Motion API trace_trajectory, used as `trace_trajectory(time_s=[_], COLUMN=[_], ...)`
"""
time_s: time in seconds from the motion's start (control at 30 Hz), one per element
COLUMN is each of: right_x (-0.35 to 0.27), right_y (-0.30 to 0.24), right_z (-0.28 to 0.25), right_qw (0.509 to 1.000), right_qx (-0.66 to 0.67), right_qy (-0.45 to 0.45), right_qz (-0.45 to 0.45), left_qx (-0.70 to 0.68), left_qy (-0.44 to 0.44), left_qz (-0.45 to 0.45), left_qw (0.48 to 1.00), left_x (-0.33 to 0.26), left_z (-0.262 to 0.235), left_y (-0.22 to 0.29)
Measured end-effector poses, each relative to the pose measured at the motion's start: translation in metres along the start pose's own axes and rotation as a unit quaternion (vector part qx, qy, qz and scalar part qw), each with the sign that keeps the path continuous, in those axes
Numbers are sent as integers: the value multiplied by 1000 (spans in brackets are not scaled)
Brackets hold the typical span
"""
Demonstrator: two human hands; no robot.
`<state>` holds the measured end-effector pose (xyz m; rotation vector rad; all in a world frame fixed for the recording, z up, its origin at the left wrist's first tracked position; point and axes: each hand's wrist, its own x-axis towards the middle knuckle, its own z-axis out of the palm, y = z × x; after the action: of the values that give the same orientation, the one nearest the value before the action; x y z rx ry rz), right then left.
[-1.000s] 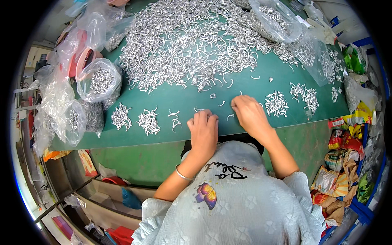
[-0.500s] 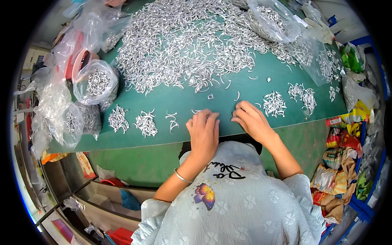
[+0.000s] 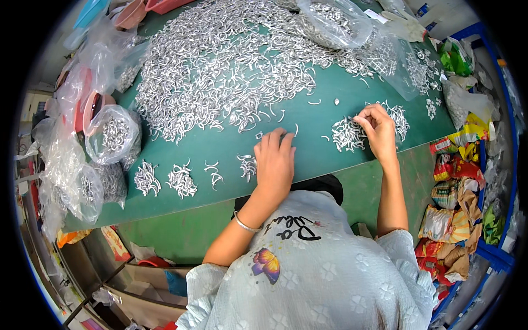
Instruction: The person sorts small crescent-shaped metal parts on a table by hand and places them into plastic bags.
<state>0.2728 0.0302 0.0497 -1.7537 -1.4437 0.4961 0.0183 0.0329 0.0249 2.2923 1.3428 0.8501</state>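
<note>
My left hand (image 3: 275, 162) rests on the green tabletop (image 3: 220, 148), its fingers slightly bent and apart, right beside a small pile of curved silver metal pieces (image 3: 248, 166). My right hand (image 3: 378, 132) is over a larger pile of these pieces (image 3: 346, 136), thumb and forefinger pinched on a small silver metal piece whose exact shape is hard to see. Beyond my left fingertips lie a small square metal piece (image 3: 259, 135) and a single curved piece (image 3: 296, 130). Farther left along the near edge are a few loose pieces (image 3: 214, 176) and two small piles (image 3: 182, 180), (image 3: 147, 179).
A broad heap of silver pieces (image 3: 220, 71) covers the table's far part. Clear plastic bags of pieces (image 3: 114, 135) stand at the left, with another bag (image 3: 335, 25) at the far right. Colourful packages (image 3: 445, 192) fill a blue rack at the right.
My right hand has moved from near my left hand, out to the right, over the larger pile. My left hand stays by the small pile. The whole view has shifted slightly.
</note>
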Motion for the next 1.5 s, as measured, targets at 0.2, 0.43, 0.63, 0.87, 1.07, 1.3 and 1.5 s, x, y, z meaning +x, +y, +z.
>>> trace_trajectory(time_s=[0.2,0.43,0.63,0.87,1.07,1.3,1.5], right_x=[9,-11,-37,-48,-20,-13,-32], right_y=[25,-19,-32,-34,-25,13,-34], right_z=[-24,16,51,59,30,-4,40], right_qw=[998,994,964,963,999,983,962], right_qx=[-7,9,-178,-193,-9,162,214], right_qy=[55,-85,-122,-98,23,-2,-140], right_qz=[32,-67,-158,-161,-33,87,96], left_qx=[3,50,36,16,-2,-50,-90], left_qy=[-1,6,28,7,9,13,10], left_qz=[5,-2,-28,-41,-54,-55,-57], left_qw=[1000,999,999,999,998,997,994], left_x=[9,14,17,8,5,-3,-11], left_z=[5,16,10,8,-1,-9,-19], left_y=[2,-7,-8,-2,0,1,11])
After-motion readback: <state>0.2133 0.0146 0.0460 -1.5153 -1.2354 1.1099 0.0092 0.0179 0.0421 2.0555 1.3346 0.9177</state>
